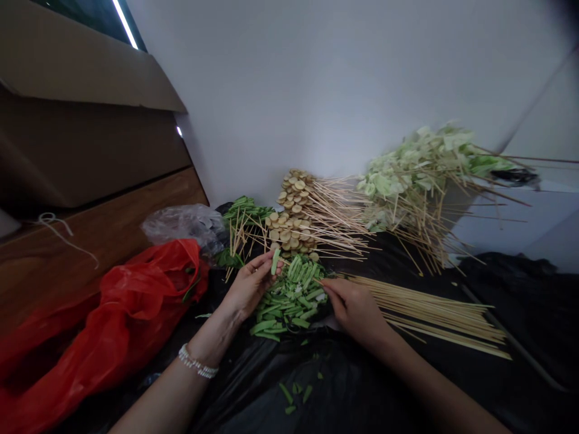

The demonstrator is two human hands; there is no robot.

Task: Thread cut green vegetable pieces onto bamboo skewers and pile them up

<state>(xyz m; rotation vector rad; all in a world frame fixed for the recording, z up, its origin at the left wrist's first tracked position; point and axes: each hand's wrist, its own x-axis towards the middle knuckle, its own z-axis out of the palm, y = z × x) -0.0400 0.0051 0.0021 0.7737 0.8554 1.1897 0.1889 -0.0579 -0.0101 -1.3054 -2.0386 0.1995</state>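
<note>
Pinched between the thumb and fingers of my left hand (257, 277) is a green bean piece (275, 261), held upright. My right hand (355, 304) is closed on a thin wooden skewer (318, 281), of which only a short length shows past the fingertips. Between and below both hands lies a heap of cut green beans (283, 310). Just behind the heap are skewers of round, pale sliced vegetable (294, 232), their sticks pointing right. A bundle of bare wooden skewers (443, 313) lies beside my right hand.
Leafy cabbage skewers (420, 160) are piled at the back right, sticks jutting out. Skewered green beans (246, 208) lie at the back left, near a clear plastic bag (183, 226). A red plastic bag (136, 301) spreads at left. Black plastic sheeting (353, 386) covers the surface.
</note>
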